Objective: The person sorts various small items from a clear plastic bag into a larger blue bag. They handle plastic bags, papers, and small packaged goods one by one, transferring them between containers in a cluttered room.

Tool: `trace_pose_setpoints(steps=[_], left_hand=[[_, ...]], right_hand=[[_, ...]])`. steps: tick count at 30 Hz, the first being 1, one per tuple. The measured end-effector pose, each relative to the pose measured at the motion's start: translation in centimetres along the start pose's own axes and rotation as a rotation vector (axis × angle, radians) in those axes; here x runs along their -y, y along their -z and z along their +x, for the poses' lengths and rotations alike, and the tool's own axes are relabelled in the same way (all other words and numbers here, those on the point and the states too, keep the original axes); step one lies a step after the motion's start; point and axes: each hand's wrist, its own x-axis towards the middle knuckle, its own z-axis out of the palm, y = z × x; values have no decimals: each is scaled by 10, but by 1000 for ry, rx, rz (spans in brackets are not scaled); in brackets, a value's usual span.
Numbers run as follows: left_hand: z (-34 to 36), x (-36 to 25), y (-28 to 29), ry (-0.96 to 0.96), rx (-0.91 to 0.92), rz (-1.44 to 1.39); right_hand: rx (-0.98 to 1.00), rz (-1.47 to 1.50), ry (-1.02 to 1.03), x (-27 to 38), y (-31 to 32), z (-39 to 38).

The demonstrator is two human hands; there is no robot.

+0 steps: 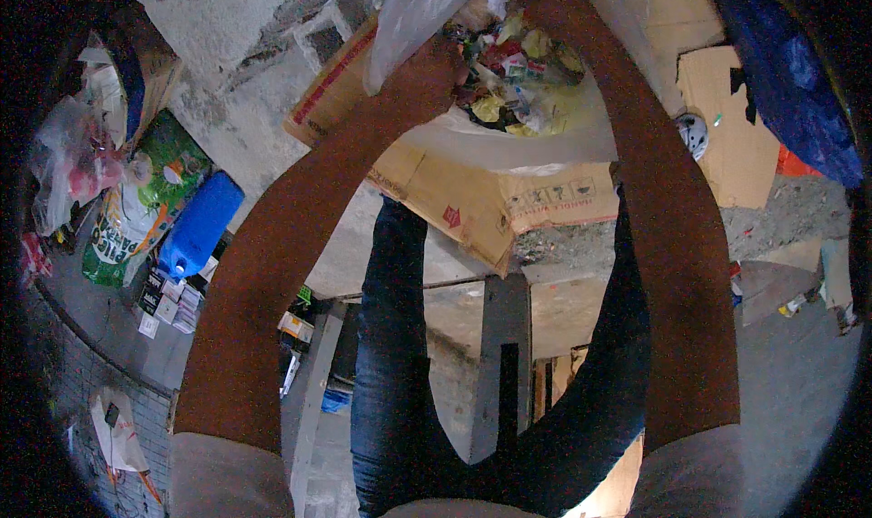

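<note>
In front of me a cardboard box [454, 196] with its flaps spread is lined by a large clear plastic bag [563, 146]. Mixed rubbish [513, 69] fills the bag: crumpled wrappers, yellowish scraps and bits of white and red packaging. My left hand [434, 75] reaches over the bag's left side to the edge of the rubbish, its fingers curled in; whatever they grip is hidden. At the far side, my right hand [545, 8] reaches into the bag's mouth beside the rubbish. Shadow hides its fingers.
A blue bottle [200, 223], a green and white sack [150, 196] and small boxes [173, 300] stand at left. Blue plastic sheeting [799, 82] and a flat cardboard piece [722, 123] lie at right. My legs [391, 336] straddle a grey post [504, 355].
</note>
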Motion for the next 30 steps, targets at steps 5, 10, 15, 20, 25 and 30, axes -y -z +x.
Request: trace_pose_setpoints(steps=[5, 10, 15, 20, 25, 30], left_hand=[[-30, -10, 37, -37, 182, 118], [-20, -2, 94, -58, 238, -82], [-28, 12, 111, 186, 238, -252], [-30, 16, 122, 200, 118, -309], [-16, 6, 126, 375, 23, -554], [-5, -25, 136, 802, -54, -1091]], right_hand=[[143, -72, 296, 39, 9, -26], [169, -272, 392, 48, -13, -73], [133, -224, 264, 52, 1, -93], [600, -263, 158, 82, 22, -52], [345, 406, 125, 70, 7, -43], [301, 631, -84, 93, 45, -74]])
